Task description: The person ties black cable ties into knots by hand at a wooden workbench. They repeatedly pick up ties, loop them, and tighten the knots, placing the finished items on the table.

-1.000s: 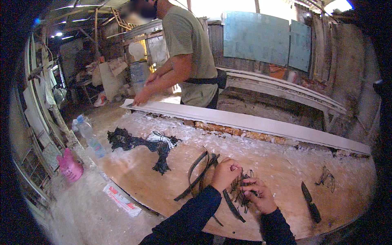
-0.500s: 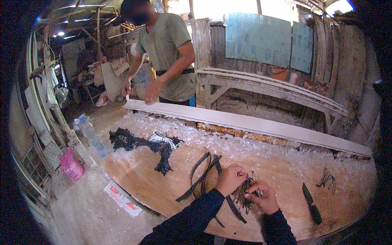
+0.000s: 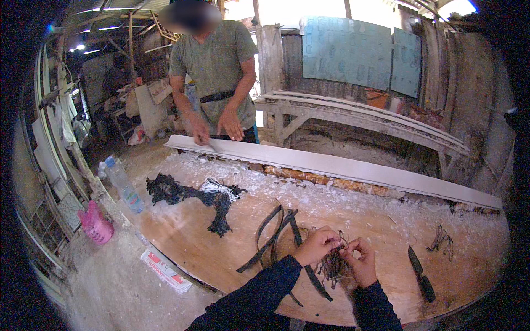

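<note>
Both my hands work at a bundle of thin dark cords (image 3: 333, 267) over the wooden table. The fingers of my left hand (image 3: 317, 245) are pinched together at its upper left. At its upper right, my right hand (image 3: 360, 261) pinches thumb against fingertips on the strands. Exactly which strands each hand grips is too fine to make out. Beside my left hand lie several dark flat strips (image 3: 269, 243), curved and crossing. To the right of my right hand rests a knife (image 3: 420, 275) with a black handle, and past it a small loose bunch of cords (image 3: 440, 243).
Dark cord bundles (image 3: 190, 194) with a white tie lie farther left. A long white moulding (image 3: 331, 165) spans the table's far side, where a co-worker (image 3: 215, 77) stands. A bottle (image 3: 124, 185), pink bag (image 3: 95, 223) and wooden bench (image 3: 364, 118) are around.
My right hand has risen and drawn up to my left hand at the top of the bundle. The co-worker has turned toward the moulding, both hands now low over its left end.
</note>
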Motion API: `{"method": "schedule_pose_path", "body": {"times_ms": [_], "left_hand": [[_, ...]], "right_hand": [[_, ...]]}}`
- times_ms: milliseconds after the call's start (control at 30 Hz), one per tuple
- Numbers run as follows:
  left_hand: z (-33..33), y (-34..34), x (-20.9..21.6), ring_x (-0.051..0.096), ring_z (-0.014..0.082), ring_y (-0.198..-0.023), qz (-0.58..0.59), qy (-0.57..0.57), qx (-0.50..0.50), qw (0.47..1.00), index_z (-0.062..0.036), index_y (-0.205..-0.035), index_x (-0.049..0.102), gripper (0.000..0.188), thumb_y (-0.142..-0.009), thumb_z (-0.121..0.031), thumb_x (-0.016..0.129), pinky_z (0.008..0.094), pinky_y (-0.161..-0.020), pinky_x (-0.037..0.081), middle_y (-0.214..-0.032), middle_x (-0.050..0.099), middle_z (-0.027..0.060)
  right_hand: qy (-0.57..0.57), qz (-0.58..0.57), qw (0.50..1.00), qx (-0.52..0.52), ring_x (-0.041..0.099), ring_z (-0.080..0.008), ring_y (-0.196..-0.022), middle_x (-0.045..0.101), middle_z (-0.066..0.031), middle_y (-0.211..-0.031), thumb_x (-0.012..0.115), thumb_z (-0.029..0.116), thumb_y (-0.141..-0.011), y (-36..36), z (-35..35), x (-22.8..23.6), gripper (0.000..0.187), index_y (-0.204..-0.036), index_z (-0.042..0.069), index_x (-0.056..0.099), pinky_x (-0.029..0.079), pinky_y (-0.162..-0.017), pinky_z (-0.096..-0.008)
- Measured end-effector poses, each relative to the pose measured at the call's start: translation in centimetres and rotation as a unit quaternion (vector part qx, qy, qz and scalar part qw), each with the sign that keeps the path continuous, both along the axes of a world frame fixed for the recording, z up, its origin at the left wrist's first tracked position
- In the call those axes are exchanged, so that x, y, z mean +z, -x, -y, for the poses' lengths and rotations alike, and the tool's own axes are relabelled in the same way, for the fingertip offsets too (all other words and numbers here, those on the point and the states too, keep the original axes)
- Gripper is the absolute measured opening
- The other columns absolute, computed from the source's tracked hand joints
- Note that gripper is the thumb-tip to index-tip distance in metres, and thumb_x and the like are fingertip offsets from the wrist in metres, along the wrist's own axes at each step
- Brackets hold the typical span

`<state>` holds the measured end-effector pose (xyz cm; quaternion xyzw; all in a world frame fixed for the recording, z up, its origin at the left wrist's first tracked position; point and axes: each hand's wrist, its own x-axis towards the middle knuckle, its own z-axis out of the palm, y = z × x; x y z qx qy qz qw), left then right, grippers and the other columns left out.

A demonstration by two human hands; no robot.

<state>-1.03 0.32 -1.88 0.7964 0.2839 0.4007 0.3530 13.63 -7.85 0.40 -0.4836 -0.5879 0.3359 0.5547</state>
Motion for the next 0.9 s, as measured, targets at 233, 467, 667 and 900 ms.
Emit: {"method": "schedule_pose_path", "body": {"times_ms": [233,467,667,900], "left_hand": [[0.5,-0.1,0.2,0.052,0.0216,-0.083,0.055,0.049,-0.082,0.994,-0.0007,-0.085,0.057,0.013,-0.083,-0.012,0.052,0.0316,-0.076,0.042,-0.084,0.050,0.0075],[0.3,-0.1,0.4,0.049,0.0152,-0.087,0.113,0.190,-0.150,0.964,-0.0015,-0.089,0.055,0.012,-0.086,-0.011,0.048,0.0272,-0.074,0.045,-0.088,0.047,0.0045],[0.8,0.2,1.0,0.048,0.0138,-0.084,0.059,0.232,-0.258,0.936,-0.0020,-0.085,0.052,0.013,-0.087,-0.013,0.047,0.0266,-0.070,0.046,-0.087,0.042,0.0028],[3.9,-2.5,0.5,0.045,0.0144,-0.080,0.019,0.176,-0.291,0.940,-0.0013,-0.079,0.051,0.021,-0.088,-0.019,0.048,0.0257,-0.066,0.044,-0.088,0.039,0.0051]], "right_hand": [[-0.017,0.017,1.000,-0.021,0.053,-0.0112,-0.073,0.056,-0.0024,-0.075,0.059,-0.001,-0.075,-0.4,-0.5,-1.0,0.011,-0.073,0.005,0.050,0.044,-0.063,-0.0226],[-0.044,0.021,0.998,-0.030,0.048,-0.0080,-0.070,0.051,0.0013,-0.071,0.061,-0.001,-0.072,-0.4,-0.7,-1.1,0.015,-0.071,0.007,0.049,0.038,-0.067,-0.0219],[-0.039,-0.135,0.987,-0.083,0.051,-0.0137,-0.070,0.054,-0.0027,-0.074,0.060,0.005,-0.075,-1.9,-1.4,-1.5,0.009,-0.078,0.005,0.051,0.042,-0.065,-0.0259],[-0.088,0.037,0.977,-0.191,0.051,-0.0153,-0.072,0.054,-0.0042,-0.079,0.055,0.003,-0.073,-2.6,-2.2,-2.9,0.008,-0.081,0.005,0.052,0.042,-0.065,-0.0280]]}}
